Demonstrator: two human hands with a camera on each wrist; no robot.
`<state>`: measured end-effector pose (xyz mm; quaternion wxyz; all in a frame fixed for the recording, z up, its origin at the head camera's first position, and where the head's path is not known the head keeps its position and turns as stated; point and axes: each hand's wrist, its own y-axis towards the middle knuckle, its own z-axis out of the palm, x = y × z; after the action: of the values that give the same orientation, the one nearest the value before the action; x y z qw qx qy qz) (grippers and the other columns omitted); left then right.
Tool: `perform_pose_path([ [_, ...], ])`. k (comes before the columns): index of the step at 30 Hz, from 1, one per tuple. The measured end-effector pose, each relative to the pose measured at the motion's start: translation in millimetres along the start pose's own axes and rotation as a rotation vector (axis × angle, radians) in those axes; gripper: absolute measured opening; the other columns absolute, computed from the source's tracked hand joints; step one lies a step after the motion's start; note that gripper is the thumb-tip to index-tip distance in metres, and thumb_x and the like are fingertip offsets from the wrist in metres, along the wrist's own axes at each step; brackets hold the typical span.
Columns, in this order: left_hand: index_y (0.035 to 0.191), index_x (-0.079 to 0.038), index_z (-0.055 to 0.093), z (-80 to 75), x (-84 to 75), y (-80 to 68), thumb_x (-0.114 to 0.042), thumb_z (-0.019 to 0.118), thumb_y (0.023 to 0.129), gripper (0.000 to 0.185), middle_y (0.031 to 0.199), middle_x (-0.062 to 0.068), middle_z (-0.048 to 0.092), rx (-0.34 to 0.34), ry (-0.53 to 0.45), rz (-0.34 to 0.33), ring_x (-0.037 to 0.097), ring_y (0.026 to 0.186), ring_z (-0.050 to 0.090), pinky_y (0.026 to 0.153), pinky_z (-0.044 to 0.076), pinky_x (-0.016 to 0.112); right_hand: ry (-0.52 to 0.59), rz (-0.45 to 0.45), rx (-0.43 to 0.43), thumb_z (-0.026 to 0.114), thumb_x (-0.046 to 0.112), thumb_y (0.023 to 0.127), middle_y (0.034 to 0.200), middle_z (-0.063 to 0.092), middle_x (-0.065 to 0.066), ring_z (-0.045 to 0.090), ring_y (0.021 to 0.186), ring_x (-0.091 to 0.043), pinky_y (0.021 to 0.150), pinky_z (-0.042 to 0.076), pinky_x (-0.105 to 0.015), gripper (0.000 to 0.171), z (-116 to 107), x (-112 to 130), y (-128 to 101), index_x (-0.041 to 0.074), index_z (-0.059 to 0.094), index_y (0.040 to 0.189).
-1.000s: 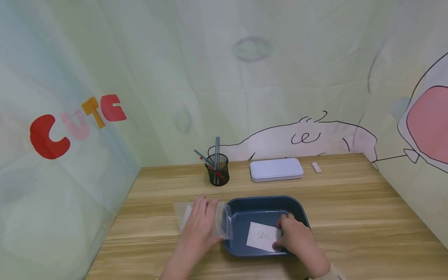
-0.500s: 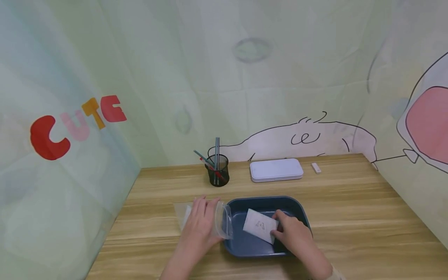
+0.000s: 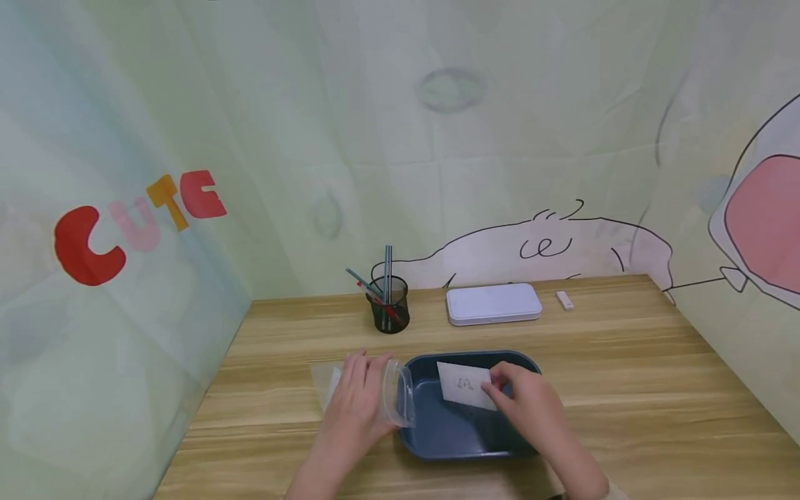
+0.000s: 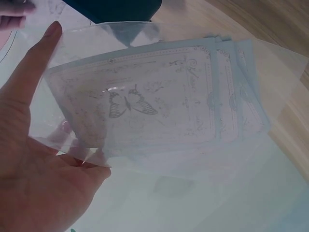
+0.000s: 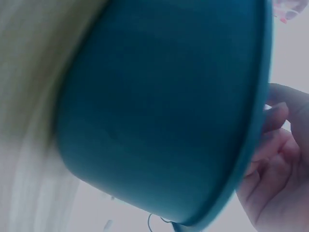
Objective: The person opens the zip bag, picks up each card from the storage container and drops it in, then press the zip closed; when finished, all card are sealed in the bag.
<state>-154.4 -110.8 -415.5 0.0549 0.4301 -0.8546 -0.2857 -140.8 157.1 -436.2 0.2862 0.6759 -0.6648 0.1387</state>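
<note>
My left hand (image 3: 353, 403) holds a clear plastic bag (image 3: 400, 396) on its side, its mouth spread wide towards the dark blue tray (image 3: 444, 436). Inside the bag, in the left wrist view, lie several pale cards (image 4: 193, 125) with blue edges, the top one printed with a butterfly. My right hand (image 3: 528, 399) pinches the right edge of a white card (image 3: 462, 385) between thumb and fingers. This card bears a small grey print and is tilted over the tray. In the right wrist view the tray's outer wall covers much of the picture and hides the card.
Behind the tray stand a black mesh pen holder (image 3: 391, 316) with several pencils, a white flat case (image 3: 494, 304) and a small white eraser (image 3: 564, 300). A printed cloth (image 3: 375, 139) hangs around the wooden table (image 3: 269, 333).
My right hand has picked the white card up from the tray floor and raised it towards the tray's far side, turning it as it rises. The left hand and bag have stayed put.
</note>
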Motion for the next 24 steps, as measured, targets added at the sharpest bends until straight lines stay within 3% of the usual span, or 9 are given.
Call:
perform_pose_path([
  [7, 0.124, -0.002, 0.044, -0.5, -1.0, 0.4, -0.04, 0.086, 0.04, 0.101, 0.105, 0.011, 0.05, 0.013, 0.015, -0.016, 0.033, 0.117, 0.037, 0.105, 0.024, 0.041, 0.094, 0.021, -0.108, 0.061, 0.042, 0.081, 0.072, 0.056, 0.012, 0.045, 0.057, -0.009, 0.047, 0.041, -0.021, 0.02, -13.3, 6.8, -0.1, 0.023, 0.066, 0.085],
  [13, 0.123, -0.001, 0.044, -0.6, -0.7, 0.5, -0.036, 0.087, 0.039, 0.101, 0.103, 0.012, 0.049, -0.008, 0.002, -0.005, 0.034, 0.117, 0.036, 0.105, 0.025, 0.042, 0.168, -0.017, -0.167, 0.059, 0.043, 0.081, 0.067, 0.055, 0.014, 0.045, 0.052, -0.01, 0.042, 0.038, -0.021, 0.021, -26.1, 12.3, -0.4, 0.024, 0.067, 0.085],
  [24, 0.123, -0.002, 0.044, 0.0, 0.4, 1.2, -0.035, 0.086, 0.039, 0.1, 0.104, 0.013, 0.05, -0.01, 0.015, -0.008, 0.036, 0.117, 0.037, 0.107, 0.02, 0.043, 0.385, -0.057, -0.113, 0.064, 0.038, 0.08, 0.067, 0.058, 0.012, 0.048, 0.054, -0.013, 0.044, 0.041, -0.022, 0.014, -40.4, 22.4, -0.6, 0.024, 0.067, 0.083],
])
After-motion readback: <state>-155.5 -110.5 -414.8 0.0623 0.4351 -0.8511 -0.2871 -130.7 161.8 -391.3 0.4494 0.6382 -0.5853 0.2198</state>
